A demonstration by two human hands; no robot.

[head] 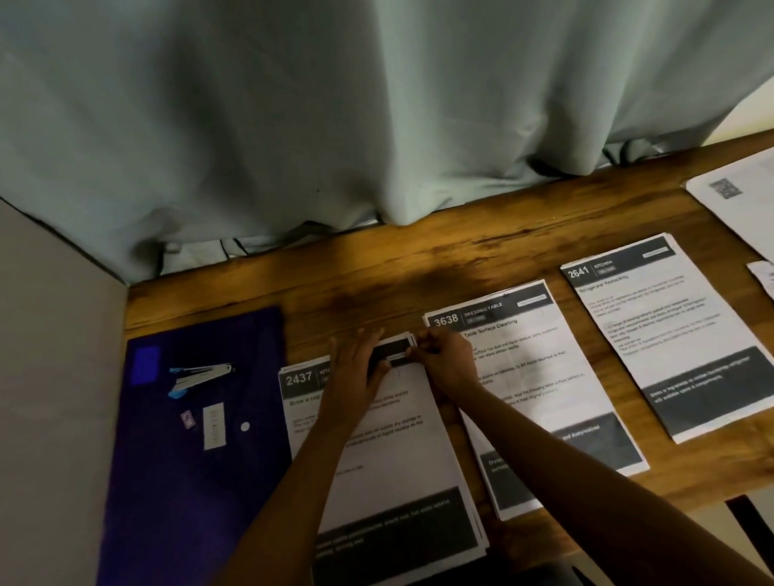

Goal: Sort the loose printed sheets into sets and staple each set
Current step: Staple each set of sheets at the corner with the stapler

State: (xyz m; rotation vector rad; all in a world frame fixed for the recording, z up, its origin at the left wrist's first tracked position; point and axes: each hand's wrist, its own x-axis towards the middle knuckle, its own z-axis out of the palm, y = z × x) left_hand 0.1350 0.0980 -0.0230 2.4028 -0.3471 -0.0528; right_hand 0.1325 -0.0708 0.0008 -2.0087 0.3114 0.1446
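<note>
- A blue-and-silver stapler (200, 377) lies on a purple folder (197, 485) at the left of the wooden worktop (419, 263), well apart from both hands.
- The left hand (358, 367) rests on the top edge of the 2437 stack (386, 465), its grip spread, with straight fingers pressing the paper.
- The right hand (443, 359) has its grip pinching that stack's top right corner.
- The 3638 stack (544, 373) lies just beside, partly under the right forearm.
- The 2641 stack (677, 334) lies further right, with loose sheets (752, 211) beyond.
</note>
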